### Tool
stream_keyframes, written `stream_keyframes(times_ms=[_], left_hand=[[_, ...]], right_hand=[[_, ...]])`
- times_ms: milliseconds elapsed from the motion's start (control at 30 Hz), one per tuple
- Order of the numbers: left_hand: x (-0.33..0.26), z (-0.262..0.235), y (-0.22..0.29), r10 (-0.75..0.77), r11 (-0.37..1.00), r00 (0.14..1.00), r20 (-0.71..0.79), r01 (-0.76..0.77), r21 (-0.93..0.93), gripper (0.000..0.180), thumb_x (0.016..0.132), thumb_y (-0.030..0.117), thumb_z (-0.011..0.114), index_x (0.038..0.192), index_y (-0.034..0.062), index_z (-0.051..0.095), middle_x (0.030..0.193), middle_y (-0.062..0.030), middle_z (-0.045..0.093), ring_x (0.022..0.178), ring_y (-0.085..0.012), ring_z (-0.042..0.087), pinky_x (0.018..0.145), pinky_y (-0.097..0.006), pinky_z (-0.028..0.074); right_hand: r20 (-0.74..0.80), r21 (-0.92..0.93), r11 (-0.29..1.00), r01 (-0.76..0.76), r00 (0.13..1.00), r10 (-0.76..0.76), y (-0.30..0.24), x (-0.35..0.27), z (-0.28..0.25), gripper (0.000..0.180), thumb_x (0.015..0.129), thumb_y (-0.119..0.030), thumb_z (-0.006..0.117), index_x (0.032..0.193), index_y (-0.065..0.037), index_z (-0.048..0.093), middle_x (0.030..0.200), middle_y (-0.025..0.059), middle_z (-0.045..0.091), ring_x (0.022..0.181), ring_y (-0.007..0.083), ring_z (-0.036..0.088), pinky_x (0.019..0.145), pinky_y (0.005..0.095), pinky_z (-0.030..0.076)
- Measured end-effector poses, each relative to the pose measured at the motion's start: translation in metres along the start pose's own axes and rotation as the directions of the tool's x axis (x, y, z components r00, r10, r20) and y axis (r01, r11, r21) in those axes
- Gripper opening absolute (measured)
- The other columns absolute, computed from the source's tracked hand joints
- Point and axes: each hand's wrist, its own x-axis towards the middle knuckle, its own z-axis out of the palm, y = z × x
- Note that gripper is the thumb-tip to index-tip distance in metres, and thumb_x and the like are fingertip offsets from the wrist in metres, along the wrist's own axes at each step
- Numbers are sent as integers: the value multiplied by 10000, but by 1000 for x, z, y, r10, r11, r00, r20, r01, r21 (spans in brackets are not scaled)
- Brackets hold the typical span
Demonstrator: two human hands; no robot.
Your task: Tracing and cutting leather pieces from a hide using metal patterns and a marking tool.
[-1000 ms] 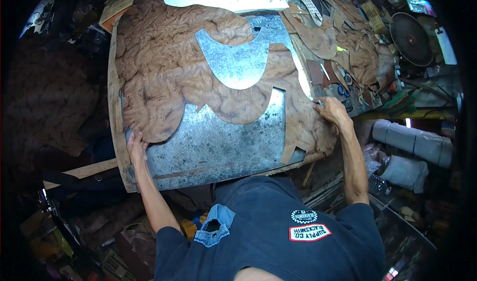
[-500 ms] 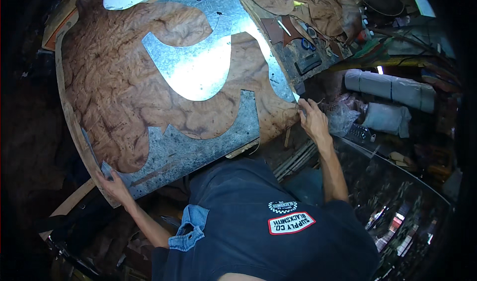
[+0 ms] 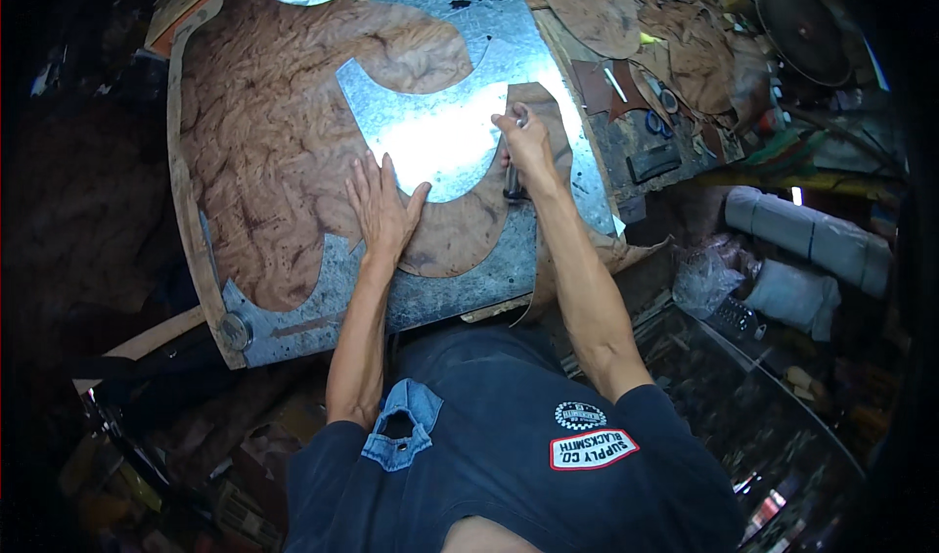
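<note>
A wrinkled brown leather hide (image 3: 264, 132) with curved cut edges lies on a grey metal worktop (image 3: 430, 299). Bare metal shows in rounded areas between the leather parts. My left hand (image 3: 384, 211) rests flat on it with fingers spread, fingertips at the lower left edge of the bright U-shaped metal area. At that area's right side, my right hand (image 3: 531, 147) is closed around a slim dark-handled tool (image 3: 514, 183); its working end is hidden. Near the front left corner sits a round metallic disc (image 3: 235, 330).
Blue-handled scissors (image 3: 657, 123), a white pen-like stick (image 3: 615, 86) and leather scraps (image 3: 685, 49) lie at the back right. A large dark disc (image 3: 804, 30) stands beyond. White wrapped rolls (image 3: 812, 235) lie on the right. A wooden strip (image 3: 178, 162) edges the worktop's left side.
My left hand has left the front left corner and now presses on the leather near the middle. The right hand has moved inward from the right corner. The view has shifted.
</note>
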Motion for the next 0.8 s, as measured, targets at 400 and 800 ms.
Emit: stream_keyframes(times_ms=[400,800], left_hand=[[101,23,14,10,973,990,139,-42,227,795,966,602,328,1513,32,249,1610,-166,95,1490,-353,23,1197,-498,5],[47,89,171,545,830,827,138,-508,-232,746,964,561,391,1446,-9,378,1539,-229,267,1458,-396,154,1193,-508,118]], right_hand=[[-277,409,856,317,936,-215,-33,-26,-259,49,939,-89,622,959,-85,578,738,-30,501,554,77,454,504,247,372],[-561,-158,890,428,703,-438,-66,-118,-382,137,958,-127,625,1012,-9,582,636,12,489,562,103,472,549,258,406]])
